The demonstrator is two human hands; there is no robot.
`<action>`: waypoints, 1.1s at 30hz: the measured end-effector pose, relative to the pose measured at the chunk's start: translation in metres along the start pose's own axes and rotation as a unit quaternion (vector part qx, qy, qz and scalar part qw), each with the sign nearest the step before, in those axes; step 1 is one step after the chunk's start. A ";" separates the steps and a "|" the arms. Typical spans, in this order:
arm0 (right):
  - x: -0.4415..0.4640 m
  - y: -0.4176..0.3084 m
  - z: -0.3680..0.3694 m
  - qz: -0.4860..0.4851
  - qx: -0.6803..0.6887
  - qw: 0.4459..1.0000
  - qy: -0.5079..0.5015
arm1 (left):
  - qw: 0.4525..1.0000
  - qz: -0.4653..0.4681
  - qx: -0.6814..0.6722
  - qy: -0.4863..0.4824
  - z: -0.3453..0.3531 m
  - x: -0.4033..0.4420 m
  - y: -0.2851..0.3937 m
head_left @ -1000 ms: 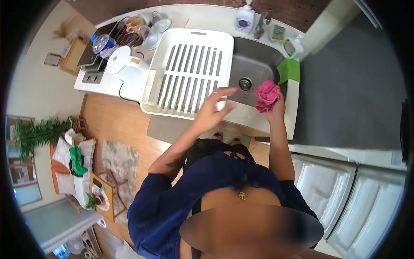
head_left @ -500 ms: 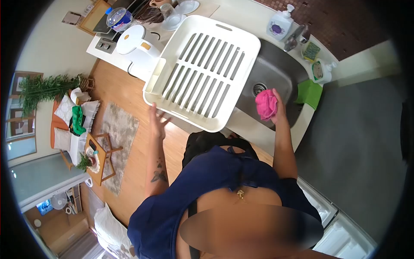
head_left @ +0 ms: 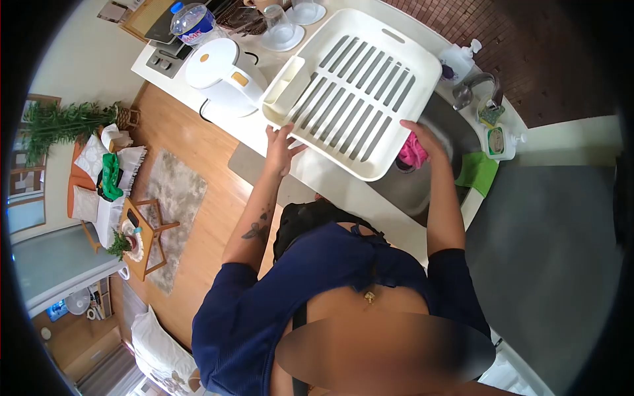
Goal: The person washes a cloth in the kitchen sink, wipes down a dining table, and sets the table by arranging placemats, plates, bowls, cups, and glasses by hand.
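Note:
A white slatted dish rack [head_left: 360, 92] lies on the counter, its right edge over the sink [head_left: 452, 125]. At its front left corner, my left hand [head_left: 281, 150] touches the rim with the fingers apart. My right hand [head_left: 426, 142] is at the rack's right edge, fingertips on the rim, and holds a crumpled pink cloth [head_left: 413, 153] over the sink. The cloth is partly hidden behind the hand.
Left of the rack are a white kettle [head_left: 221, 72], a water bottle [head_left: 193, 23] and glasses on saucers. A soap bottle [head_left: 457, 63], faucet [head_left: 472, 89], sponge [head_left: 491, 112] and green cloth [head_left: 477, 173] surround the sink. A fridge stands at the right.
My left hand has moved to the rack's front left corner. My right hand, with the pink cloth, has gone to its right edge. The view has turned, and the rack appears farther right.

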State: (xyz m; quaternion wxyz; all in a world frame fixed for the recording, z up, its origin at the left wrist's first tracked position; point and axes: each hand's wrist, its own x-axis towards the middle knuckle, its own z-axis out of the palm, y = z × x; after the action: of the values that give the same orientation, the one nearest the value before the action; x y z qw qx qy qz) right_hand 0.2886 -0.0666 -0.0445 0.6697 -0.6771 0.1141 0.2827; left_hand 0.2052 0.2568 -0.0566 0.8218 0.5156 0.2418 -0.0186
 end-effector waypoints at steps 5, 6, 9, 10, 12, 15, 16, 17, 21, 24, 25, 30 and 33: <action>0.024 -0.031 -0.010 0.014 -0.054 0.998 0.023 | 0.999 0.006 0.030 -0.008 0.028 0.044 0.019; 0.024 -0.037 -0.009 0.018 -0.079 0.996 0.044 | 1.000 0.004 0.029 -0.011 0.030 0.051 0.020; 0.058 -0.039 -0.024 0.011 -0.073 0.996 0.057 | 1.000 -0.002 0.005 -0.020 0.035 0.074 0.024; 0.064 -0.042 -0.026 0.013 -0.066 0.996 0.063 | 1.000 -0.002 0.004 -0.024 0.038 0.079 0.023; 0.080 -0.039 -0.032 0.008 -0.067 0.995 0.074 | 1.000 -0.007 -0.009 0.006 0.045 0.087 0.019; 0.093 -0.034 -0.032 -0.028 -0.017 0.995 0.097 | 1.000 0.011 -0.017 0.006 0.051 0.102 0.020; 0.094 -0.037 -0.028 -0.034 -0.038 0.993 0.108 | 1.000 0.013 -0.025 0.005 0.052 0.109 0.021; 0.094 -0.039 -0.024 -0.046 -0.020 0.991 0.121 | 1.000 0.009 -0.027 0.013 0.054 0.116 0.021; 0.106 -0.037 -0.013 -0.099 0.052 0.989 0.094 | 0.999 -0.004 -0.037 0.022 0.050 0.141 0.021; 0.093 -0.040 -0.011 -0.098 -0.027 0.986 0.129 | 0.999 -0.016 -0.031 0.013 0.044 0.147 0.025; 0.097 -0.036 -0.015 -0.096 -0.027 0.987 0.129 | 1.000 -0.011 -0.017 0.013 0.043 0.147 0.026; 0.095 -0.043 -0.015 -0.154 -0.063 0.975 0.145 | 0.998 0.013 -0.005 0.056 0.041 0.150 0.034; 0.091 -0.048 -0.027 -0.087 -0.106 0.980 0.143 | 0.996 0.019 0.074 0.051 0.045 0.138 0.033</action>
State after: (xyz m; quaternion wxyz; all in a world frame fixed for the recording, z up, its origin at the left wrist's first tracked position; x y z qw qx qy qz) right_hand 0.3946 -0.0686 -0.0539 0.5932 -0.7849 0.1190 0.1337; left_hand 0.3535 0.2640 -0.0703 0.7681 0.5799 0.2715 0.0060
